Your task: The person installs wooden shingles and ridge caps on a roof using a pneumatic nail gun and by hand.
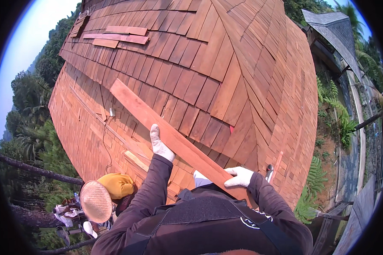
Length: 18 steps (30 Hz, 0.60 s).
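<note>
A long reddish wooden board [174, 138] lies slantwise before me, its far end up to the left over the shingles and its near end by my body at the right. My left hand [161, 144], in a white knit glove, grips the board's left edge around its middle, thumb pointing up along it. Nearer its lower end, my right hand [239, 176] in a matching glove has its fingers on the board's right side. The palms and undersides of both grips are hidden. Just right of that hand, a metal tool [269, 170] rests on the shingles.
Wooden shingles [191, 85] cover the steep roof, with a hip ridge [238, 59] at right. Loose boards [117, 37] lie on the upper left slope. A cable [105, 140] runs down the left. Below left is a person in a woven hat [96, 201]. The roof's edge drops to ferns [315, 174].
</note>
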Available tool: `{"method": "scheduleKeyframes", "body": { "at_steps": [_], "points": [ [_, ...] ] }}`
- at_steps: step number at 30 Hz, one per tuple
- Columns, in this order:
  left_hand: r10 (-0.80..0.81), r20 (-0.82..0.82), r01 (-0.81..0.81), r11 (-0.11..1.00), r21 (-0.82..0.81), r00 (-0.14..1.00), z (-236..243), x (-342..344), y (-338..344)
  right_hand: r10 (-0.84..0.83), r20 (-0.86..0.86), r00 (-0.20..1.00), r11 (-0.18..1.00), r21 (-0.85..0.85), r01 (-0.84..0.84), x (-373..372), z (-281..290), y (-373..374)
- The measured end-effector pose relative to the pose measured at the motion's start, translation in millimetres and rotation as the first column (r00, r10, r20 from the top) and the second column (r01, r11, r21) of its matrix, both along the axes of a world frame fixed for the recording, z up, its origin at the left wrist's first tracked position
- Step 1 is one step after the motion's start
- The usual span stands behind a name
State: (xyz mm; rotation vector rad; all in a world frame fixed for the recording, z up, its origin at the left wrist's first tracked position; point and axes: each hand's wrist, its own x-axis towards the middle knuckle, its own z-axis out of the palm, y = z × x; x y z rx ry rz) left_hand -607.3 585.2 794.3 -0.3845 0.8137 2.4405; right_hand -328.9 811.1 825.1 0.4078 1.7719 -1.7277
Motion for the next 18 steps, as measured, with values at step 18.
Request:
{"method": "scheduleKeyframes", "body": {
  "at_steps": [18],
  "points": [
    [-0.65,-0.358,0.332,0.694,-0.639,0.67,147,-83,174,-0.535,-0.637,0.555,0.59,0.189,0.785,-211,74,184]
  ]
}}
